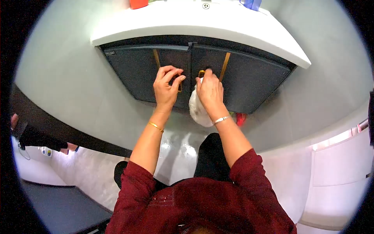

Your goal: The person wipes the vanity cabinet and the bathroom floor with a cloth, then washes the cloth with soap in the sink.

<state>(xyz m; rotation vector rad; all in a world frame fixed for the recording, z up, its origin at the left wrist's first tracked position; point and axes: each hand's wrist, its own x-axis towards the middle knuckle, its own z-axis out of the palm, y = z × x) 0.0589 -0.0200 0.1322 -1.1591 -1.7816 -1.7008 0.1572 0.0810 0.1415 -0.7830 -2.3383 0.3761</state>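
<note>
White, crinkled plastic bag (198,111) hangs low in front of the cabinet, long axis approx. vertical, bulging end pointing floorward; R hand (211,89) clamped on its upper end. L hand (166,87), thumb & fingertips nearly together, is nr. the other door; can't tell if it grips anything. Behind: dark-grey, gold-striped cabinet doors (253,82) under glossy white table (202,23), btwn. plain grey walls (331,46); shiny pale floor (171,141) below.
</note>
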